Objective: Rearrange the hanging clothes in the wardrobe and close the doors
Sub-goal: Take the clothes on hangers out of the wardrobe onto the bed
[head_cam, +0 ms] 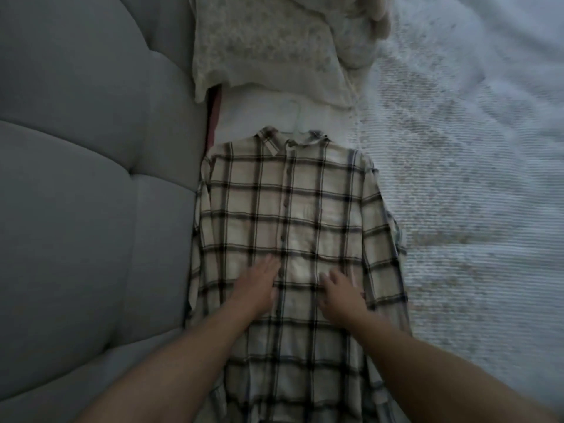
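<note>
shirt point(293, 239): cream, black and grey windowpane check, faint blue lines near the hem; hanger point(294, 117) at its collar: pale, whitish; lace fabric point(262, 47) at the far end: off-white, floral pattern; bedspread point(473, 178) on the right: white, ribbed texture with beige speckles; tufted headboard point(85, 178) on the left: plain grey

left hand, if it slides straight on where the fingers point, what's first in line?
The left hand lies flat on the plaid shirt, fingers pointing up toward the collar. It would likely stay on shirt fabric along the button placket, then meet the collar and the white hanger hook beyond it.
</note>
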